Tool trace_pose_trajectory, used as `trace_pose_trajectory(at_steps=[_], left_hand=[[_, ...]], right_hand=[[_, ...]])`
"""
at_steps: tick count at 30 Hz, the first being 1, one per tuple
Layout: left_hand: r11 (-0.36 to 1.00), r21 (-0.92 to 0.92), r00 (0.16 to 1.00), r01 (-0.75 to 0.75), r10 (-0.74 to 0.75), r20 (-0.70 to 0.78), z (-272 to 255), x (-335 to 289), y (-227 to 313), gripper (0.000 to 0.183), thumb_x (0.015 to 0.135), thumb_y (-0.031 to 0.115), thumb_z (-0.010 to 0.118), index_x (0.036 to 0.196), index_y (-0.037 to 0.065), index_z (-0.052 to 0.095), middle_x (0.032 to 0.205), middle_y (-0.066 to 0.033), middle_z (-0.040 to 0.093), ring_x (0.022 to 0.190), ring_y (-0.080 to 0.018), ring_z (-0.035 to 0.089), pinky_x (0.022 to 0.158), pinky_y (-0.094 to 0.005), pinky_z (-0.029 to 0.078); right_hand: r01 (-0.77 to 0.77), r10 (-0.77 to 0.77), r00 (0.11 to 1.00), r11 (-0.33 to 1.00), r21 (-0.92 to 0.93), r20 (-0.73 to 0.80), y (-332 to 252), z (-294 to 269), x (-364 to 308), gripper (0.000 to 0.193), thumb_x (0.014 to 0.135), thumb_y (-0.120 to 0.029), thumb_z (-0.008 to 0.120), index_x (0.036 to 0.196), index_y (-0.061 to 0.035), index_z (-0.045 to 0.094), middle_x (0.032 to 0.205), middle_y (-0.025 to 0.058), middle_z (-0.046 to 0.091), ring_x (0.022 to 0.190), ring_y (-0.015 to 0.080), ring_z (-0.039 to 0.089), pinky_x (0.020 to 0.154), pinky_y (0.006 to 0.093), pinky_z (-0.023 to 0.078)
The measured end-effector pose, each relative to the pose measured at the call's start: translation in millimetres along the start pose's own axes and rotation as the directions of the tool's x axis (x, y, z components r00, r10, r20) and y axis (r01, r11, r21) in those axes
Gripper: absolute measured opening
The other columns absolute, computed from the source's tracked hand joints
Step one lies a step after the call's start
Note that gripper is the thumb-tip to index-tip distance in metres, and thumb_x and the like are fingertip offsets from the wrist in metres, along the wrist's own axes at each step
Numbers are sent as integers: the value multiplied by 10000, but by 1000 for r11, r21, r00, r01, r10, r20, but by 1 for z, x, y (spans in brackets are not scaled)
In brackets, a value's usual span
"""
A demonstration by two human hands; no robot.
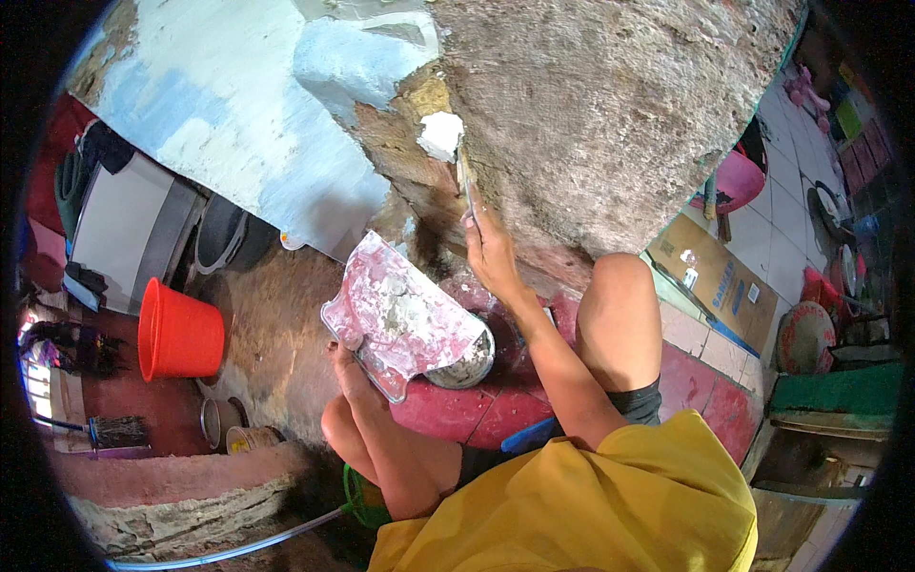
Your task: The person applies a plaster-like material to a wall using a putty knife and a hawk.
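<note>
My right hand (491,253) is closed around the handle of a putty knife (466,181), its tip raised against the wall. White putty (441,136) covers the tip, beside a yellowish bare patch, so the blade's shape is hidden. With its fingers closed on the near left edge, my left hand (348,360) holds a pink plastic tray (367,276), shaped like a dustpan and smeared with white. A lump of putty (405,307) lies on that tray. Partly under the tray is a round putty-stained container (474,362). The wall is blue-white painted (219,105) at left and rough bare plaster (610,124) at right.
A red bucket (181,331) stands at the left, near a dark round pot (229,234) and a brush (119,432). To the right lies a flattened cardboard box (715,281) beside a pink basin (739,181). Red tiles (701,391) lie around my knees. A pale blue hose (238,548) crosses the lower left.
</note>
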State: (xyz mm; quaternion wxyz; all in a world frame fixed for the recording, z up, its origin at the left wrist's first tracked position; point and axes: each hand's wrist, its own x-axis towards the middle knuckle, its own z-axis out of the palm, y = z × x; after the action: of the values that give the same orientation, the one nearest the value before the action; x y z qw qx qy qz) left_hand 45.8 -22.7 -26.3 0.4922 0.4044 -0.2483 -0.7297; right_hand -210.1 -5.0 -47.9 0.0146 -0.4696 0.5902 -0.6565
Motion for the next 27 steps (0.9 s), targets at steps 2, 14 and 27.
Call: trace_pose_trajectory(at_steps=[2,14,27], left_hand=[[1000,10,1000,-9,9,21,1,2,-3,332,850,207,559,1146,72,494,1093,-94,576,962,-253,596,847,-401,515],[999,-41,1000,3,-2,25,-12,15,-11,231,825,163,631,959,104,452,1005,-63,557,917,-217,584,812,-385,520],[997,-60,999,41,-39,35,-10,19,-14,298,882,215,551,1125,47,512,1097,-84,582,962,-245,585,856,-397,489]], right_hand=[[-42,43,999,999,-22,29,-2,-1,0,461,925,-78,438,1380,-75,368,965,178,531,841,328,560,754,378,462],[-77,77,996,997,3,45,7,-24,-3,444,911,-81,421,1354,-97,432,870,121,518,772,247,536,735,327,445],[-511,492,857,776,371,152,5,-46,-38,300,921,-135,428,1164,0,542,832,71,564,672,134,498,634,241,417]])
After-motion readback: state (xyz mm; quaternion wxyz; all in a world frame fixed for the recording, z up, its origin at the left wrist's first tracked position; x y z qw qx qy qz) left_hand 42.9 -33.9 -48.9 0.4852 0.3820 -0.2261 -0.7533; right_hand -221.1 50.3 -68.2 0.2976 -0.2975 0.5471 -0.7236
